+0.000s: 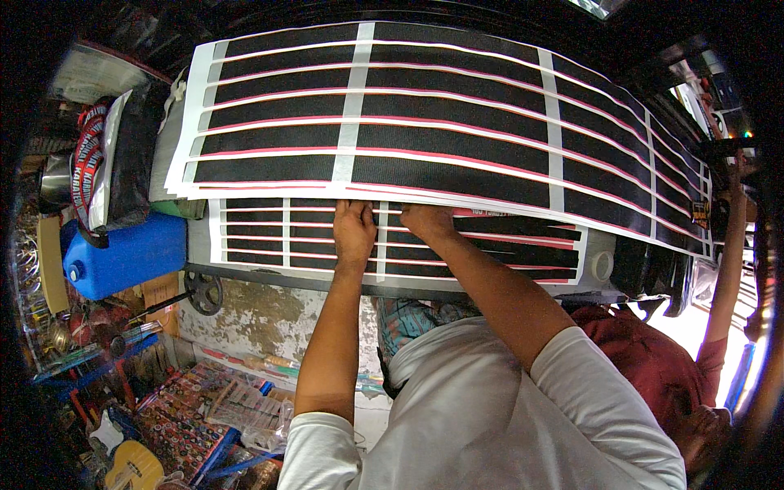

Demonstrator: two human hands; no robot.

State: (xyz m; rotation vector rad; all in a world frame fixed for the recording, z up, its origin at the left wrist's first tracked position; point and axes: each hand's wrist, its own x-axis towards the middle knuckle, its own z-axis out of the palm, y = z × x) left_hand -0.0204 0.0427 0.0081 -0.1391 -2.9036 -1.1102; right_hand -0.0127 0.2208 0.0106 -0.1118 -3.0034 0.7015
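A large white sheet [445, 106] with rows of black strips edged in red and crossed by grey bands lies over the table, apparently on other sheets. A smaller striped sheet [318, 238] shows beneath its near edge. My left hand [354, 233] rests on the smaller sheet, fingers curled together at the large sheet's near edge; what they pinch, if anything, is hidden. Just right of it, my right hand [426, 220] reaches to the same edge over the smaller sheet, its fingertips tucked out of sight. Several black strips at the smaller sheet's right end look separated, with red beneath.
Left of the table stand a blue jug [126, 257] and a black bag [131, 163]. A dark handwheel [202, 292] sits below the table edge. Small goods [192, 412] fill the lower left. At right, close beside me, is a person in maroon [629, 359], one arm extended upward.
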